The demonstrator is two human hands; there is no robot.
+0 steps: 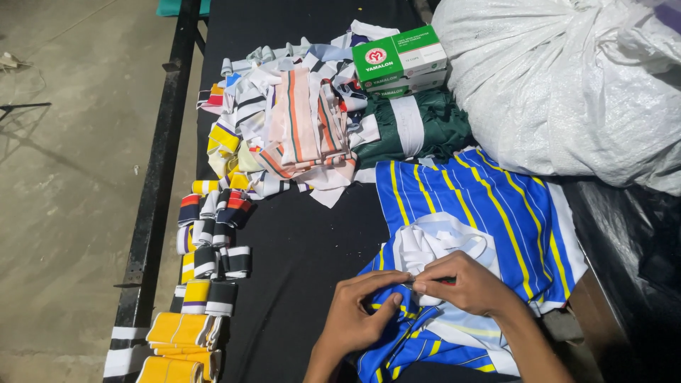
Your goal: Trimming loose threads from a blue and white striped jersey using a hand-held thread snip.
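My left hand (358, 312) and my right hand (464, 282) meet over a blue garment with yellow and white stripes (489, 206) spread on the black table (298, 248). Both hands pinch the cloth where the fingertips touch. A small red and dark tool shows between my right fingers. Just beyond the fingers lies a bundle of white fabric strips (436, 241) on the garment.
A heap of striped collar pieces (291, 128) lies at the back, rows of folded rib bands (209, 248) run along the left edge. Green boxes (401, 60) sit on a dark green cloth (418, 128). A big white sack (567, 78) fills the right.
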